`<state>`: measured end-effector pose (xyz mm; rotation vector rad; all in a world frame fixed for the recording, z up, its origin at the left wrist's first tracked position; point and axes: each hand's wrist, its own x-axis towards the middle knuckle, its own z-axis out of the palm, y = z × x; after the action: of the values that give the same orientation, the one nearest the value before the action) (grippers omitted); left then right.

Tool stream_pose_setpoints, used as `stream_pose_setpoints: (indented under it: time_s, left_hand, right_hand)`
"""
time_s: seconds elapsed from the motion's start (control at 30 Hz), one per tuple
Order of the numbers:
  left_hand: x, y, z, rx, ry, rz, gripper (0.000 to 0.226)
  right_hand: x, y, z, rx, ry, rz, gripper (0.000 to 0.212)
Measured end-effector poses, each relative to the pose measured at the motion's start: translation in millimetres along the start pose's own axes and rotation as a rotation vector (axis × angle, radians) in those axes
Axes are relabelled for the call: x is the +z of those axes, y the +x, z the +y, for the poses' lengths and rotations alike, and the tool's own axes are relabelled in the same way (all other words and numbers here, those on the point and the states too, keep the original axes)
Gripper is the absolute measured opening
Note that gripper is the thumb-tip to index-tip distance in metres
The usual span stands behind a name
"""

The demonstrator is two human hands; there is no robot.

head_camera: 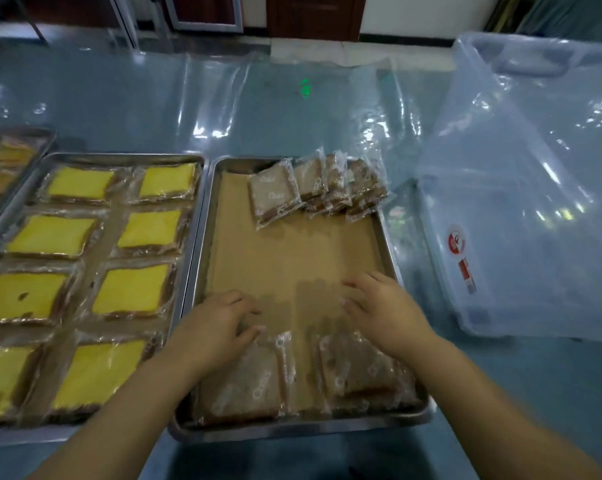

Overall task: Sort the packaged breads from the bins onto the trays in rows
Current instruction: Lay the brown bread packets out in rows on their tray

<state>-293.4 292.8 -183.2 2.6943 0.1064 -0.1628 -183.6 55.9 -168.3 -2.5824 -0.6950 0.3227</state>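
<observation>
A steel tray lined with brown paper lies in front of me. Two packaged brown breads lie flat at its near edge, one on the left and one on the right. My left hand rests palm down on the far end of the left pack. My right hand rests palm down on the far end of the right pack. Neither hand grips anything. A pile of several brown packs sits at the tray's far right corner.
To the left, a second steel tray holds yellow packaged breads in two rows. A third tray shows at the far left edge. A clear plastic bin stands at the right. Glossy plastic sheeting covers the table.
</observation>
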Motion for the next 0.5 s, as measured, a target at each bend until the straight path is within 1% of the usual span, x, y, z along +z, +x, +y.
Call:
stream_pose_setpoints:
  time_s: [0.1,0.17,0.3,0.37,0.43,0.5]
  left_hand:
    - [-10.4,39.8,-2.9,0.009,-0.038,0.036,0.037]
    - [-16.6,66.8,-4.6,0.012,-0.051,0.061,0.042]
    - [-23.9,118.3,-10.6,0.025,-0.015,0.115,0.053]
    - [-26.1,141.3,-14.3,0.018,0.004,0.148,0.056]
    - [-25.5,159.8,-19.3,0.009,0.043,0.142,0.059]
    - [-19.6,171.9,-25.6,-0.004,0.089,0.080,0.065]
  right_hand:
    - [-8.9,41.4,-8.6,0.010,0.007,0.067,0.036]
    - [-13.9,70.5,-14.2,0.023,0.023,0.104,0.036]
    - [-21.4,129.0,-25.3,0.045,0.062,0.185,0.027]
    - [-23.8,154.3,-30.3,0.038,0.056,0.225,0.029]
    - [-24.9,174.4,-32.1,0.036,0.041,0.225,0.034]
    - [-24.3,189.6,-30.4,0.077,0.021,0.193,0.036]
